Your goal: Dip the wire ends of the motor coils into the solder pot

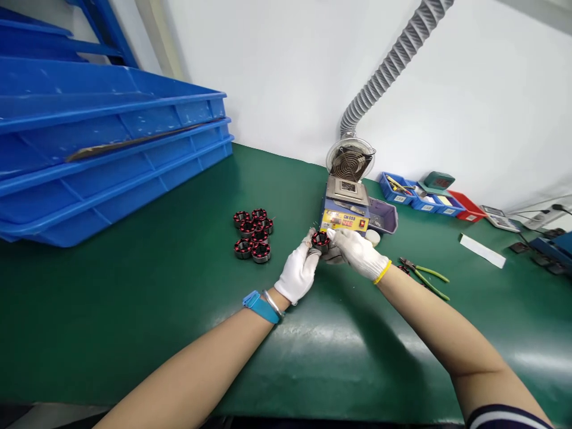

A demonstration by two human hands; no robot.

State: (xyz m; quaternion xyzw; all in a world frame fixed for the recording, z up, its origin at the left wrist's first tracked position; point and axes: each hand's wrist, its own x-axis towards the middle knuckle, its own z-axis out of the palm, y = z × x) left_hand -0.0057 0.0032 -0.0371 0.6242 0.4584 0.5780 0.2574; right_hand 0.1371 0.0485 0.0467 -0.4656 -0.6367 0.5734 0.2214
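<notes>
The small blue and yellow machine (344, 215) at the back of the green bench carries a yellow front panel with a dark printed line that appears to read "CM 558", though it is too blurred to confirm, and beneath it a red digital readout whose digits cannot be made out. The green device (437, 180) further right shows a red display, also unreadable, and the white labels on the blue bins (395, 188) are too small to read.
</notes>
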